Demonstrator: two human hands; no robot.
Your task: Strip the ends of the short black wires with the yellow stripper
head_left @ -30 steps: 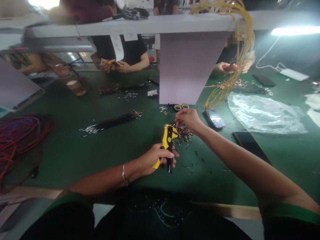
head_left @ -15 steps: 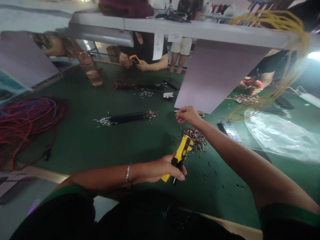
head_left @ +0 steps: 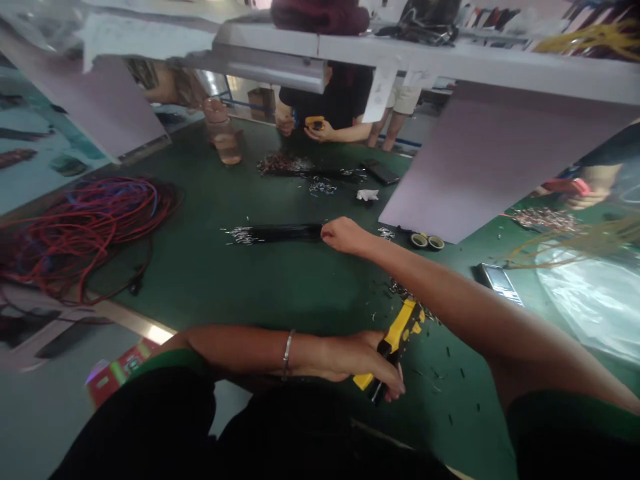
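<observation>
My left hand (head_left: 370,363), with a bracelet at the wrist, is wrapped round a yellow-and-black wire stripper (head_left: 400,327), its head tilted up to the right. Stretched across the table, my right hand (head_left: 345,235) is at the right end of a bundle of thin black wires (head_left: 290,233). Its fingers are curled closed and cover that end; whether a wire is between them is hidden. Bare silvery ends (head_left: 240,235) fan out at the bundle's left. Beneath my right forearm lies a pile of short dark and coppery wire pieces (head_left: 399,288), partly covered by the arm.
Red and blue cable coils (head_left: 100,227) lie at the left, near a bottle (head_left: 226,141). Tape rolls (head_left: 427,241) sit by an upright panel (head_left: 480,160) under a shelf (head_left: 380,55). A phone (head_left: 500,283) and plastic bag (head_left: 590,293) are rightward. A co-worker's hands (head_left: 320,130) hold a yellow tool opposite.
My right hand has moved left, from above the pile of pieces to the end of the black wire bundle. My left hand keeps the wire stripper. The view has turned left.
</observation>
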